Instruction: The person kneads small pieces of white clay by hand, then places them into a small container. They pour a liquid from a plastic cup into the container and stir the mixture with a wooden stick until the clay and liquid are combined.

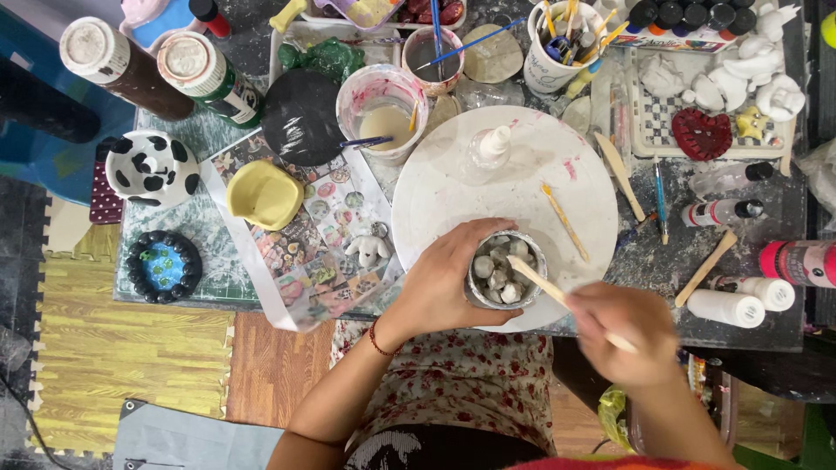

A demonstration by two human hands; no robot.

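My left hand [442, 283] grips the side of a small grey cup [505, 271] that stands on a round white board [453, 187] and holds several pale lumps. My right hand [631, 335], blurred, holds a flat wooden stick [538, 283] whose tip dips into the cup among the lumps. A red bracelet is on my left wrist. On the white board also lie a thin wooden brush [564, 219] and a small clear squeeze bottle [488, 148].
A paint-smeared tub of beige liquid [383, 113], a yellow dish [264, 193], a black-spotted white bowl [153, 167], a blue-centred dark dish [163, 265], paint bottles [740, 305], brush cups [557, 43] and white ceramic figures [749, 74] crowd the table. Foam mats cover the floor at left.
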